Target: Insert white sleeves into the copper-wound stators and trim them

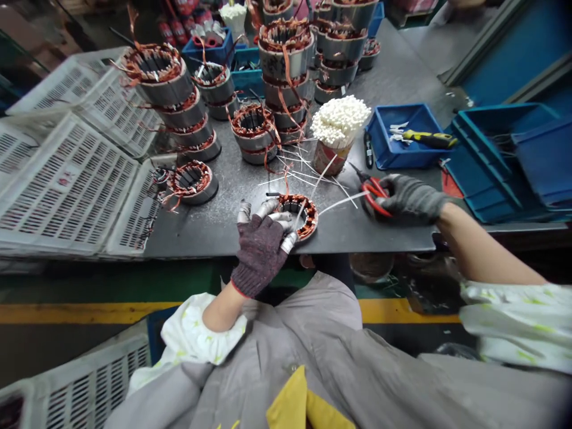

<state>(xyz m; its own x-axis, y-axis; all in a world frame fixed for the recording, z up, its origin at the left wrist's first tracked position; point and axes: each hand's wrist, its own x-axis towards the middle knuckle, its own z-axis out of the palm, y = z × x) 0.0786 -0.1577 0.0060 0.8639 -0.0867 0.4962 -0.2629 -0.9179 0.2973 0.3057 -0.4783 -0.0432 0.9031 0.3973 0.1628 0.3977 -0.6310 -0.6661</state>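
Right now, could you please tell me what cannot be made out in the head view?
- Copper ring: its left part is hidden by the left hand.
- Red-handled tool: its handle ends are covered by the right hand.
- Crate label: too small and blurred to read.
- Lower crate: cut off by the picture's edge.

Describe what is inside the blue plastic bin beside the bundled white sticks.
White pieces and a yellow-and-black tool reaching over the rim; whatever lies beneath them is covered.
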